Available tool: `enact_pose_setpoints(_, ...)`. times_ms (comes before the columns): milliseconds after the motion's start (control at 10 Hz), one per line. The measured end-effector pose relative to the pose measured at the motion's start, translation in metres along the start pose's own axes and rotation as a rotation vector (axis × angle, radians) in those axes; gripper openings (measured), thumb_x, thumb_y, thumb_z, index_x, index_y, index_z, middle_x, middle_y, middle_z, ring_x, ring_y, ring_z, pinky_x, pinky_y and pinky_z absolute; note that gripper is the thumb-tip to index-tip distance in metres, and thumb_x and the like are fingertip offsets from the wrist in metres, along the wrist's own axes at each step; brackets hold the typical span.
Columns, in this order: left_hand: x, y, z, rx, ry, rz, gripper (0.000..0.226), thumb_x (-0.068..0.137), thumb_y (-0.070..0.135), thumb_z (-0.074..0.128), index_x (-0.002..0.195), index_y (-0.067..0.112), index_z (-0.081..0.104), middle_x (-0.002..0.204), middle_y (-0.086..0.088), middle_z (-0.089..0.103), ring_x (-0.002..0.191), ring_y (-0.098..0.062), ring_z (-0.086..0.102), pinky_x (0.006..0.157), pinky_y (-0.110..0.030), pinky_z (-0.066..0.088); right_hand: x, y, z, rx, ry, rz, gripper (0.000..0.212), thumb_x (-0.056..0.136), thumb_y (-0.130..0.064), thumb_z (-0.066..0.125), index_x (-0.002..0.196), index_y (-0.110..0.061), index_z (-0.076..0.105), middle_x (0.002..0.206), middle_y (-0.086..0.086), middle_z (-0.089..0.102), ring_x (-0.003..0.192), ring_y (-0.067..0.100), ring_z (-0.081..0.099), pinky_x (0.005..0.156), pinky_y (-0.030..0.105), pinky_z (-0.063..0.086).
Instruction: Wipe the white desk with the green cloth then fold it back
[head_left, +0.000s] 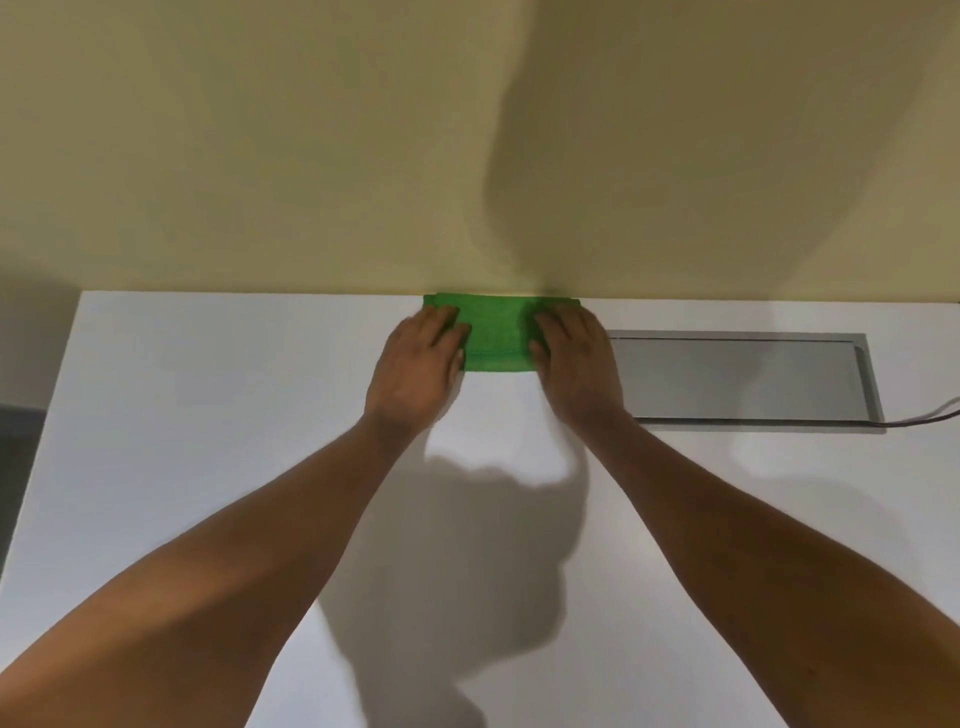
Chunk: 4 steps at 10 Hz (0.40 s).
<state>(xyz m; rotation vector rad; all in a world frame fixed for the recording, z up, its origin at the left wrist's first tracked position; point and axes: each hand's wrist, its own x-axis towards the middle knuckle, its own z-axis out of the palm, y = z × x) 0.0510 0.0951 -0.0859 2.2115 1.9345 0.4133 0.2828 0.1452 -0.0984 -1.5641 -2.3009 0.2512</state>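
Cloth (497, 338) lies folded at frame centre (against the wall); both hands (423, 364) (574, 364) press it, palms flat, fingers spread, onto the counter (208, 389), seemingly flattening the fold.

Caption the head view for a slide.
Both hands, left hand and right hand, press the folded green cloth flat at the white desk back edge.
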Motion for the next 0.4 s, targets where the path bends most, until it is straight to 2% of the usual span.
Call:
enact_pose_setpoints(100, -0.012, 0.003, 0.008, 0.118, -0.214, 0.031, 0.058, 0.108, 0.038, 0.028, 0.146, 0.008, 0.060, 0.156, -0.015, 0.055, 0.147, -0.039, 0.048, 0.122, -0.055, 0.037, -0.009, -0.001, 0.006, -0.071, -0.133, -0.021, 0.041, 0.106, -0.024, 0.052, 0.139, -0.002, 0.061, 0.145, 0.019, 0.061, 0.139, 0.040, 0.054, 0.119, 0.053, 0.043)
enact_pose_setpoints(200, -0.020, 0.014, -0.007, 0.129, -0.342, -0.016, 0.073, 0.106, 0.047, 0.011, 0.160, 0.010, 0.043, 0.170, -0.013, 0.037, 0.158, -0.036, 0.031, 0.129, -0.057, 0.025, -0.010, -0.006, -0.006, -0.070, -0.194, 0.020, 0.043, 0.108, -0.025, 0.051, 0.144, -0.004, 0.058, 0.153, 0.018, 0.056, 0.147, 0.039, 0.049, 0.124, 0.055, 0.034)
enact_pose_setpoints(300, -0.027, 0.021, -0.027, 0.113, -0.277, 0.001, 0.072, 0.107, 0.047, 0.010, 0.165, 0.013, 0.035, 0.174, -0.010, 0.030, 0.162, -0.032, 0.024, 0.132, -0.056, 0.018, -0.006, -0.016, -0.023, -0.057, -0.142, -0.006, 0.045, 0.109, -0.029, 0.044, 0.142, -0.003, 0.058, 0.151, 0.020, 0.058, 0.144, 0.040, 0.051, 0.124, 0.055, 0.035)
enact_pose_setpoints(400, -0.037, 0.022, -0.051, 0.189, -0.139, 0.023, 0.063, 0.111, 0.042, 0.021, 0.166, 0.012, 0.032, 0.174, -0.010, 0.030, 0.164, -0.031, 0.018, 0.132, -0.057, 0.017, -0.003, -0.038, -0.041, -0.020, -0.090, -0.033, 0.046, 0.108, -0.026, 0.047, 0.146, 0.000, 0.055, 0.151, 0.023, 0.056, 0.143, 0.041, 0.052, 0.123, 0.054, 0.038)
